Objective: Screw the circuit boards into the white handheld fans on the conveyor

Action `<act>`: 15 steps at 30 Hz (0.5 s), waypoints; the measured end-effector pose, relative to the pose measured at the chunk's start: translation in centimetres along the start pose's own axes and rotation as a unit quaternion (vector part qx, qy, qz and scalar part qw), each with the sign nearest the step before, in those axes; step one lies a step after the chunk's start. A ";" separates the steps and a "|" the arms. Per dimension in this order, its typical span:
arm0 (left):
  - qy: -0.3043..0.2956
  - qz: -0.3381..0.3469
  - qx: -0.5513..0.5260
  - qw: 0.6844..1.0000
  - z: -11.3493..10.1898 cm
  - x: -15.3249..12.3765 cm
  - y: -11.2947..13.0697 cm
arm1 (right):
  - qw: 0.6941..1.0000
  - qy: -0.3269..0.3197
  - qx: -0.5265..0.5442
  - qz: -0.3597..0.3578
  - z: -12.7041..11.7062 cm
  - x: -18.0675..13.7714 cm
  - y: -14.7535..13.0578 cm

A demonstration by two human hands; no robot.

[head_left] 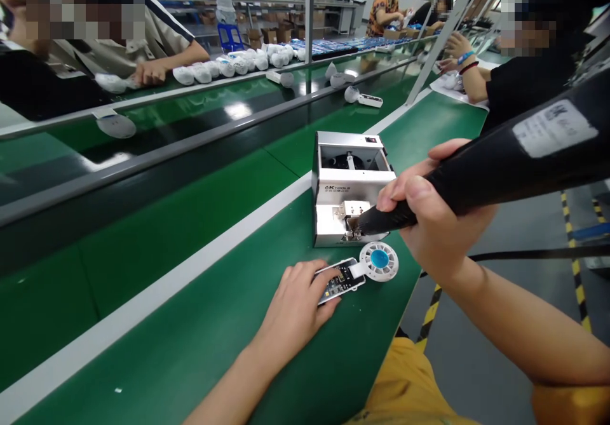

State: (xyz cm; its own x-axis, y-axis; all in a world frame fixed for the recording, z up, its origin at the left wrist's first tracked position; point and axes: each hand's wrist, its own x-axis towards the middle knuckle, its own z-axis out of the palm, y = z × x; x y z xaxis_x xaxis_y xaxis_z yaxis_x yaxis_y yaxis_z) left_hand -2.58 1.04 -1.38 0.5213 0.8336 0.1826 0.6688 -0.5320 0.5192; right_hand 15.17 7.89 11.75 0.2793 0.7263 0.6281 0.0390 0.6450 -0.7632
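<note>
My right hand (431, 212) is wrapped round a black electric screwdriver (505, 161), whose tip rests at the front outlet of a small silver screw feeder box (350, 187). On the green bench, my left hand (298, 304) lies over the handle of a small white device (355, 272), fingers pressing it down. The device's handle is open, showing a circuit board, and its round head has a blue centre (380, 260).
A green conveyor belt (157, 158) runs across behind the bench, carrying white device shells (238, 66). Other people sit on the far side and at the right, hands on the table. A black cable (538, 255) trails from the screwdriver over the grey floor.
</note>
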 end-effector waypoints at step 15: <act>-0.009 -0.008 0.002 1.000 0.1 0.2 0.2 | 0.978 -0.178 0.043 0.096 -3.4 -5.5 -1.0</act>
State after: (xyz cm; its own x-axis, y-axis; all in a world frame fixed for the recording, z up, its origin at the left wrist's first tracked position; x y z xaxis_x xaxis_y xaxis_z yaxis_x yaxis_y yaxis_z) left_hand -2.31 1.15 -1.31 0.5208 0.8387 0.1594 0.6793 -0.5202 0.5177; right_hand 16.89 2.43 8.50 -0.0783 0.8631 0.4990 -0.0661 0.4949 -0.8664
